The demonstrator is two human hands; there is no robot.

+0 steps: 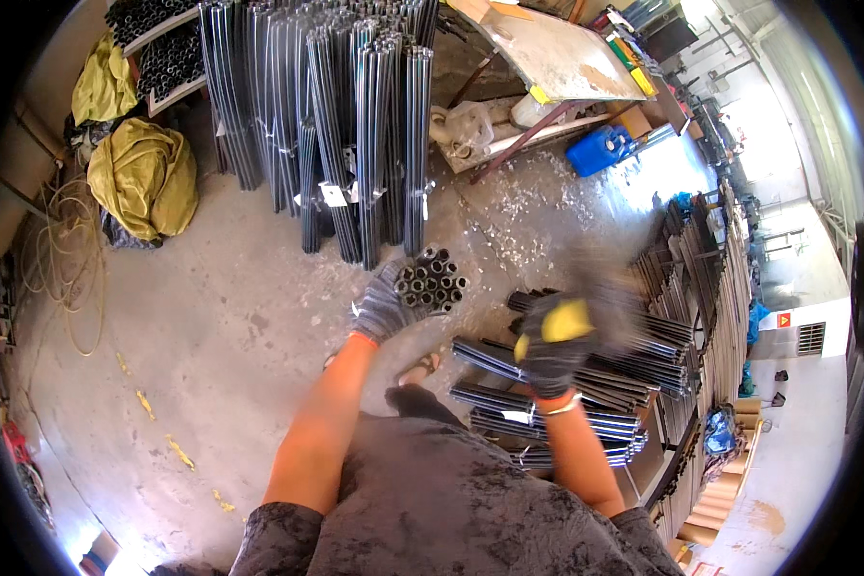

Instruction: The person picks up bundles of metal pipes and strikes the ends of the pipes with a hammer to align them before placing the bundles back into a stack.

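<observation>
My left hand, in a grey knit glove, is closed around the side of a bundle of dark tubes. The tubes stand with their round open ends facing up at me. To the right, my right hand wears a dark glove, and a yellow patch shows on or at it. Its fingers look curled. A dark shape smeared by motion extends from it to the upper right, too blurred to name. The right hand is apart from the bundle, above tied bundles of tubes lying in a stack.
Tall tube bundles stand upright ahead. A yellow-green sack and a loose hose lie on the left. A worn table and a blue jerrycan are at the far right. Long racked bars line the right side.
</observation>
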